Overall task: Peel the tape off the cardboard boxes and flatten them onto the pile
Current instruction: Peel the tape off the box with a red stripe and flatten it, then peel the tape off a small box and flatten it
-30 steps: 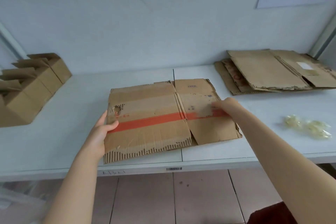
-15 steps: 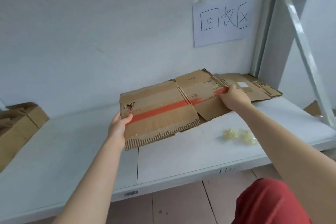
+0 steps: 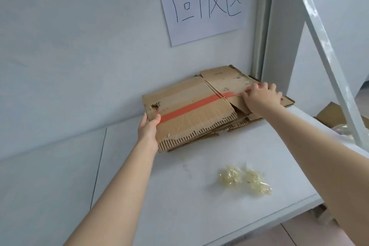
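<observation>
As we hold the flattened box (image 3: 189,114) over the pile (image 3: 288,102), centre-right, left hand (image 3: 148,128) grips its left edge, right hand (image 3: 261,97) clasps the far flap; balled tape (image 3: 244,180) lower right. This box seems nearly done.

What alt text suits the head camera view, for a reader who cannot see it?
A person's left hand and right hand hold a flattened cardboard box with a red stripe on top of a pile of flat cardboard on a white shelf. Crumpled clear tape lies nearer; a handwritten paper sign hangs on the wall above.
</observation>
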